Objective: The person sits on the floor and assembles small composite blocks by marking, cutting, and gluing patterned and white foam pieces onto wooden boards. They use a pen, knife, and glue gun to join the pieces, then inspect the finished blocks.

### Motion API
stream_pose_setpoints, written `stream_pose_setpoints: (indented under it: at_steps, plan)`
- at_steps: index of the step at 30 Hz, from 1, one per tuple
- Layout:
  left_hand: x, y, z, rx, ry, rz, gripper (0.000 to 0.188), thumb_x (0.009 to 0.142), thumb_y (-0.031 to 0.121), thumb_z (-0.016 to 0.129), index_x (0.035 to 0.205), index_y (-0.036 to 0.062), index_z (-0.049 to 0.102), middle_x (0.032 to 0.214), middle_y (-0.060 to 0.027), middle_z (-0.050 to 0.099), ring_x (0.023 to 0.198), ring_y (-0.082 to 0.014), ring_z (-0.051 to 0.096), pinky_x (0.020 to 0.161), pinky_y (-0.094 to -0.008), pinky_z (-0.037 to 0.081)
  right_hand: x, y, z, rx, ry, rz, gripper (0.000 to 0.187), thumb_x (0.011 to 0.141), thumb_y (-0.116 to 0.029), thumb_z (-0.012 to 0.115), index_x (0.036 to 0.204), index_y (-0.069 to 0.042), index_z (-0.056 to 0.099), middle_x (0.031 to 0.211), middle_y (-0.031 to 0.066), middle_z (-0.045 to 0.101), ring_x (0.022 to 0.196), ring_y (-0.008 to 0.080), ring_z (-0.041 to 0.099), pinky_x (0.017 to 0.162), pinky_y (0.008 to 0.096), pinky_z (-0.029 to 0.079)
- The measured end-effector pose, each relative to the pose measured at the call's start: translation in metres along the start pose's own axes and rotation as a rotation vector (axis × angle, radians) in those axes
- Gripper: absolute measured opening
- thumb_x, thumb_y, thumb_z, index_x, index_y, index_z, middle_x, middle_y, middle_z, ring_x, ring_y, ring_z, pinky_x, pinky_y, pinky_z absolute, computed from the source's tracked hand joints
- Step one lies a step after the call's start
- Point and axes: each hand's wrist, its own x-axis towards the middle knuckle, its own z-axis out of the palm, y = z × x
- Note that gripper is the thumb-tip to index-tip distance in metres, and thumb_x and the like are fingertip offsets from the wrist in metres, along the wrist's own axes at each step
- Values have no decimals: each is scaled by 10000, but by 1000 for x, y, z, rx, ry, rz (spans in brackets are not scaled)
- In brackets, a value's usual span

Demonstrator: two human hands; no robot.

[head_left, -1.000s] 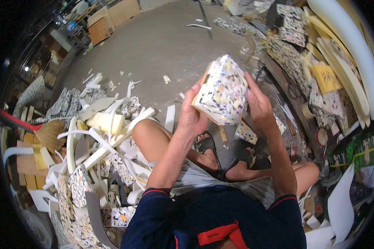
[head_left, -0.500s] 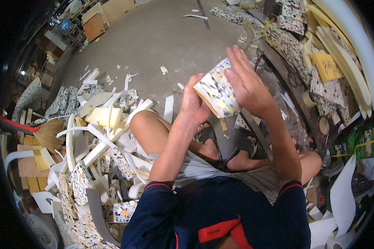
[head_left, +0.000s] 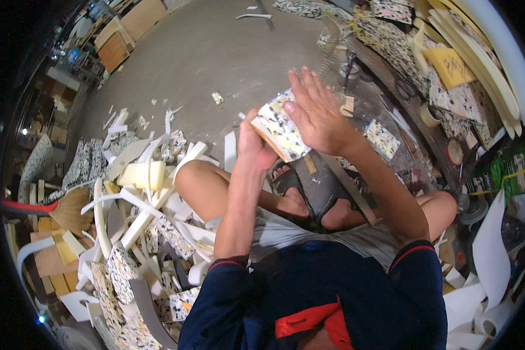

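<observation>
In front of my knees is a block of speckled foam (head_left: 278,125), white with black, blue and yellow flecks. A tan, wood-like layer (head_left: 272,142) shows along its lower left edge. My left hand (head_left: 254,143) is closed around that left side, its fingers partly hidden behind. Against the right part of the speckled face rests my right hand (head_left: 318,119), open, with fingers stretched up past the top edge and the thumb lying across the face. Below the block, a long narrow bar (head_left: 353,195) slants toward my right leg.
Foam strips and offcuts (head_left: 137,219) heap up at my left, beside a broom (head_left: 70,210). To the right lie a speckled foam piece (head_left: 382,139), scissors (head_left: 406,88) and a tape roll (head_left: 430,114). Curved foam sheets (head_left: 475,70) stand at far right. Sandals (head_left: 318,186) surround my feet.
Both hands and the foam block have shifted left in the picture, as the view also moved. The right fingers are a little more spread; the left hand keeps its hold.
</observation>
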Motion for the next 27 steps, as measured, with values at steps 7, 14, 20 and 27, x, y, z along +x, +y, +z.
stream_pose_setpoints:
  at_steps: [7, 14, 20, 27]
  plan:
    - [30, 46, -55, -173, -537, -45, 634, 1012, 438, 335, 1451, -6, 442, 1429, -263, 523, 1219, -444, 592, 951, -602, 535, -89, 21, -39, 124, -178, 247, 672, 1000, -363, 559, 1468, 84, 376, 1412, 361, 457, 1346, 452, 455, 1126, 471, 362]
    - [64, -8, -61, -400, -20, -19, 610, 1051, 500, 307, 1391, 29, 493, 1289, -234, 625, 1100, -397, 665, 863, -500, 606, -126, 13, 20, 642, -135, 588, 209, 1005, -150, 552, 1100, 27, 609, 745, 60, 624, 575, 123, 603, 547, 272, 493]
    - [37, -75, -54, 33, -79, -57, 528, 1032, 552, 453, 1213, 62, 532, 933, -123, 660, 766, -258, 657, 639, -395, 550, -106, 33, 82, 696, 8, 575, 285, 989, -182, 559, 1202, -2, 619, 763, 143, 681, 627, 213, 690, 583, 358, 527]
    - [84, -57, -82, 347, 235, 7, 501, 1009, 562, 515, 1059, 64, 529, 676, -37, 507, 488, -148, 447, 468, -320, 396, -55, 221, 102, 124, 217, 581, 320, 918, -213, 696, 1160, -11, 641, 819, 122, 705, 736, 243, 689, 681, 365, 531]
